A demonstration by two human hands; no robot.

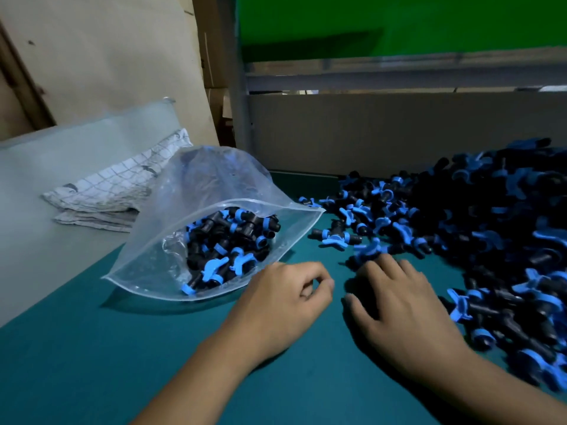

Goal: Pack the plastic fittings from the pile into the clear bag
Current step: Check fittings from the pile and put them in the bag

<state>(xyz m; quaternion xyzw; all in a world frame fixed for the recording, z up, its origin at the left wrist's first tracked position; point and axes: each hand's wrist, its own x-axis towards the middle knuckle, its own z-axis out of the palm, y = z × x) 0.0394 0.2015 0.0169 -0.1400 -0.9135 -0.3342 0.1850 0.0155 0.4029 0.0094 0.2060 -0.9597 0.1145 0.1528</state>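
Observation:
A clear zip bag (159, 265) lies open on the teal table (92, 348), its mouth facing right, with several black and blue plastic fittings (227, 250) inside. A large pile of the same fittings (478, 234) covers the right side. My left hand (285, 305) hovers just right of the bag's mouth, fingers loosely curled, holding nothing I can see. My right hand (395, 305) lies palm down with spread fingers at the pile's near-left edge, fingertips touching loose fittings (368, 250). One single fitting (334, 237) lies apart between bag and pile.
A folded checked cloth (119, 191) rests on a grey surface (36, 234) left of the bag. A grey panel (399, 133) and metal frame (239, 87) close the back. Cardboard sheets (107, 56) lean at the far left.

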